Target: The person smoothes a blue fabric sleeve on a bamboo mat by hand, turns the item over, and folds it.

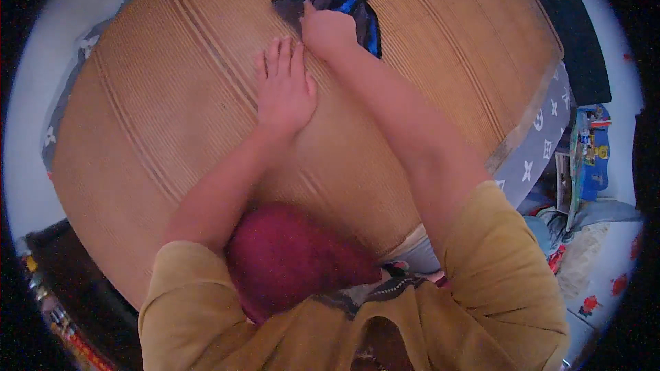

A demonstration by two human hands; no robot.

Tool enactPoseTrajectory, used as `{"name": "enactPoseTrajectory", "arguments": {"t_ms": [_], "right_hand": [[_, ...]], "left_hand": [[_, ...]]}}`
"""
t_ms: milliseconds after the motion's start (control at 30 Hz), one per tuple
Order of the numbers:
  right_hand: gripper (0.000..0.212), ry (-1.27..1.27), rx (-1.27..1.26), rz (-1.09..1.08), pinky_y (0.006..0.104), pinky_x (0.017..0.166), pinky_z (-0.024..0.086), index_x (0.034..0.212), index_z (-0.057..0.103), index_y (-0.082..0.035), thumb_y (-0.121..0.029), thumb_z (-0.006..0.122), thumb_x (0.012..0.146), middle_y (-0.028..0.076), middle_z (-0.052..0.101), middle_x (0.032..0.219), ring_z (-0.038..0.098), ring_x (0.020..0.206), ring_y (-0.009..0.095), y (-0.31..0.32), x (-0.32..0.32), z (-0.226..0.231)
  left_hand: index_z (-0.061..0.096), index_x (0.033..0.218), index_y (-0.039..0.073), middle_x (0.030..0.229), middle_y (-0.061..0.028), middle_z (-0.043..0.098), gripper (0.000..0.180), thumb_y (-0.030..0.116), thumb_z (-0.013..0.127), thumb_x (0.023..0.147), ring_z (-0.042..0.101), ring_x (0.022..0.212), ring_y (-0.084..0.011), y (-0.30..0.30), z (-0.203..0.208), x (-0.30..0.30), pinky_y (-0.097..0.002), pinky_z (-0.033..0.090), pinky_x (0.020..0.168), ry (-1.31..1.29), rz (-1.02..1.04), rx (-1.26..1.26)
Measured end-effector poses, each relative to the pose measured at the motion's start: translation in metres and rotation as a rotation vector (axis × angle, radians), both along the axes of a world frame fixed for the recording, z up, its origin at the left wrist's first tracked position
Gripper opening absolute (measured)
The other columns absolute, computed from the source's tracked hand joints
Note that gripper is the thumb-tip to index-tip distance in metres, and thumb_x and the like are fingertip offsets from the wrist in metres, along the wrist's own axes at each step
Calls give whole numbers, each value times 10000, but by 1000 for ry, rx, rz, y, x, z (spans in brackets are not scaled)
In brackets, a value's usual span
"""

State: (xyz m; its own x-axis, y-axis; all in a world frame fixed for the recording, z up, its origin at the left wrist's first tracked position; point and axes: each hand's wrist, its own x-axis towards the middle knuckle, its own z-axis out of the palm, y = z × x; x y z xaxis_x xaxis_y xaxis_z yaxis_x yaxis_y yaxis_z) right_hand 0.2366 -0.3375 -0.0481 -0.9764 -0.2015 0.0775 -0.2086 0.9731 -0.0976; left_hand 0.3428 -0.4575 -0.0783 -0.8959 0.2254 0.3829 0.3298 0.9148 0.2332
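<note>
My right hand reaches far across a tan woven mat on a bed. Its fingers curl closed over a dark grey, black and blue cloth item, with one finger stretched along its near left part. The item lies crumpled or folded, so its exact kind cannot be told. Close by, to the lower left, my left hand lies flat on the mat with straight fingers and holds nothing. Its fingertips come near the right wrist and the cloth item's near edge.
A maroon cloth-covered shape bulges at the mat's near edge, below my left forearm. Grey patterned bedding hangs along the right side. A blue holder with small items and heaped cloths stand beyond it.
</note>
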Motion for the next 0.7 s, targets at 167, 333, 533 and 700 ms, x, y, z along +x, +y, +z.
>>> {"name": "enactPoseTrajectory", "arguments": {"t_ms": [167, 333, 533, 700], "right_hand": [[445, -45, -119, 12, 460, 669, 543, 1366, 525, -140, -341, 494, 970, 151, 720, 883, 710, 796, 312, 23, 50, 5], [512, -300, -63, -103, 455, 615, 528, 1432, 450, -205, -322, 556, 945, 136, 707, 820, 693, 713, 313, 79, 189, 29], [590, -512, 114, -275, 463, 554, 498, 1487, 385, -250, -333, 578, 936, 130, 661, 712, 654, 620, 308, 143, 355, 30], [629, -279, 60, -250, 446, 517, 482, 1486, 396, -222, -273, 627, 903, 112, 636, 669, 627, 568, 314, 159, 388, 12]], "left_hand": [[438, 1406, -14, 1494, -159, 408, 577, 273, 490, 908, 276, 1448, -289, -1, -10, -4, -507, 126, 1209, 39, -10, -30], [430, 1414, -11, 1492, -150, 409, 560, 252, 481, 923, 287, 1441, -289, -2, -8, 1, -493, 143, 1209, 63, 14, 14], [420, 1420, -9, 1491, -150, 406, 563, 238, 492, 919, 287, 1438, -301, -5, -5, 0, -493, 156, 1206, 28, 32, -23], [410, 1431, -7, 1508, -152, 388, 570, 243, 480, 923, 278, 1441, -310, -1, 0, 1, -496, 155, 1205, 28, 34, -44]]}}
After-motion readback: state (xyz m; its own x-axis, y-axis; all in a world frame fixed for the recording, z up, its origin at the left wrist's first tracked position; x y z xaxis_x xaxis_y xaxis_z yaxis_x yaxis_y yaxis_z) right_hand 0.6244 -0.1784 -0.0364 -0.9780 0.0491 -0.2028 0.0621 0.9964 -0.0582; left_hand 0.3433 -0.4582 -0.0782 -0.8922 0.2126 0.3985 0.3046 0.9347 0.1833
